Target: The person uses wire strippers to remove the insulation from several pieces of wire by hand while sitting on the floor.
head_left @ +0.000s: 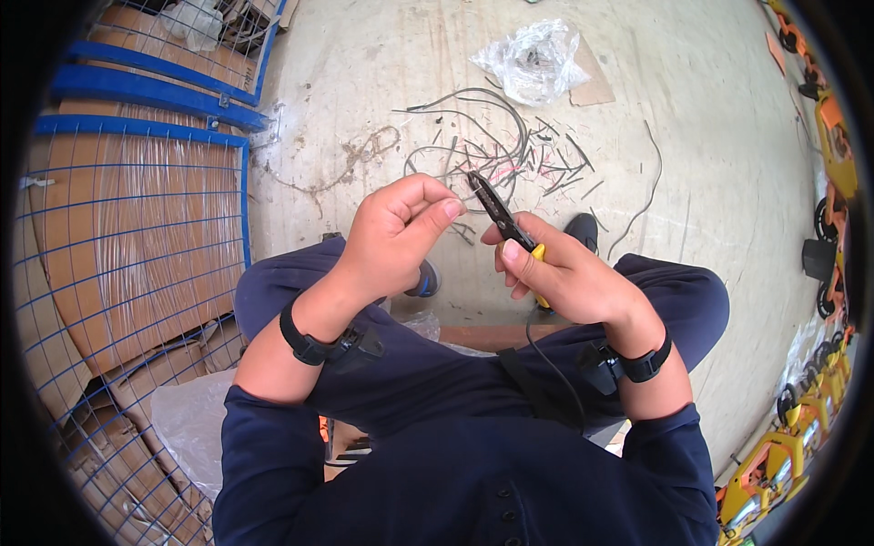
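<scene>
- Pliers (495,207) sit in my right grip (566,275), which is closed around their yellow handles (539,252); their black jaws point ahead and leftward.
- My left grip (393,227) has thumb and forefinger pinched together, just left of those jaws; I cannot tell whether anything thin is between them.
- Cable scraps (537,162) lie on the floor (364,73) ahead of both grips.
- Clear plastic (528,73) lies farther ahead.
- A blue mesh cage (244,182) stands left of my left grip.
- A black cord (549,359) runs back from below my right grip.
</scene>
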Motion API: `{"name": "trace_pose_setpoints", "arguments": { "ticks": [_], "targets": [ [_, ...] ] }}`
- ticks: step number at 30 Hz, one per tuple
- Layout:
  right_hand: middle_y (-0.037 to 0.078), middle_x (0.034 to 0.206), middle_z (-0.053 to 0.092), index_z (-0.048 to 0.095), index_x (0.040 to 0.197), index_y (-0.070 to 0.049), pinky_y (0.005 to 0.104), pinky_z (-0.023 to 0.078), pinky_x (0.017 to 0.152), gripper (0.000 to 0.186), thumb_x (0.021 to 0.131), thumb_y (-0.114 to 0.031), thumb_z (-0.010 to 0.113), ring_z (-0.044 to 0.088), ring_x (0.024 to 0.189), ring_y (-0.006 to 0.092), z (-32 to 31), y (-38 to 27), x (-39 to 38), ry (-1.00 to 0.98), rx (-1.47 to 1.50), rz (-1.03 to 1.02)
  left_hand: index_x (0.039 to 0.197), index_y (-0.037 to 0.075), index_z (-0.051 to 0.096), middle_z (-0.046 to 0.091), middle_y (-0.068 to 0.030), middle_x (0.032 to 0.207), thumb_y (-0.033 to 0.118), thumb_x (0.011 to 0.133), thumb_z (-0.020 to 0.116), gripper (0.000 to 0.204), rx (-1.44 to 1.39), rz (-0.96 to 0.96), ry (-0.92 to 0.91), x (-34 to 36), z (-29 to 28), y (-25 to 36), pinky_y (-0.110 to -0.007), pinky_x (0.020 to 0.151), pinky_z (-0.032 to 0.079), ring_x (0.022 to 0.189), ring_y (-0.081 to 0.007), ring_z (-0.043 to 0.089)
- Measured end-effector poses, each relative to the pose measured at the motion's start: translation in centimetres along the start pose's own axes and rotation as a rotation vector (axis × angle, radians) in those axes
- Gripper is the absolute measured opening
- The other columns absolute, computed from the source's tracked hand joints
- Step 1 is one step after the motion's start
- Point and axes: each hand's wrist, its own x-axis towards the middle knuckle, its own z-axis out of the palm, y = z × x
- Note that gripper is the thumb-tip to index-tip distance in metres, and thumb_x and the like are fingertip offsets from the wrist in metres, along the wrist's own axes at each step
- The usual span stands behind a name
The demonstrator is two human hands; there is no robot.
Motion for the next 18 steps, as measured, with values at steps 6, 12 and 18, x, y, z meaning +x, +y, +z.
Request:
{"name": "trace_pose_setpoints", "arguments": {
  "ticks": [6, 12, 18],
  "targets": [
    [0.002, 0.09, 0.053, 0.047, 0.123, 0.0, 0.0251, 0.048, 0.073, 0.039, 0.1, -0.032, 0.044, 0.051, 0.08, 0.009, -0.18, 0.3, 0.12, -0.013, 0.005, -0.02, 0.095, 0.0, 0.058, 0.064, -0.0024, 0.09, 0.009, 0.093, 0.056, 0.009, 0.021, -0.006, 0.0, -0.01, -0.1, -0.05, -0.019, 0.07, 0.043, 0.08, -0.0037, 0.054],
    [0.004, 0.096, 0.054, 0.045, 0.124, 0.0, 0.0264, 0.046, 0.079, 0.04, 0.1, -0.031, 0.044, 0.052, 0.084, 0.0102, -0.21, 0.44, 0.16, -0.026, -0.003, -0.042, 0.095, 0.0, 0.058, 0.064, -0.0026, 0.09, 0.008, 0.093, 0.056, 0.009, -0.002, 0.001, 0.0, 0.0, -0.01, 0.0, -0.02, 0.071, 0.043, 0.081, -0.0041, 0.055],
    [0.005, 0.087, 0.054, 0.047, 0.121, 0.002, 0.0266, 0.044, 0.077, 0.047, 0.097, -0.039, 0.049, 0.05, 0.081, 0.0114, 0.0, 0.95, 0.24, 0.011, 0.058, -0.092, 0.095, -0.001, 0.058, 0.064, -0.0026, 0.09, 0.008, 0.093, 0.056, 0.009, 0.013, 0.0, 0.005, -0.1, 0.07, 0.12, -0.019, 0.07, 0.043, 0.081, -0.0039, 0.055]
  ]
}}
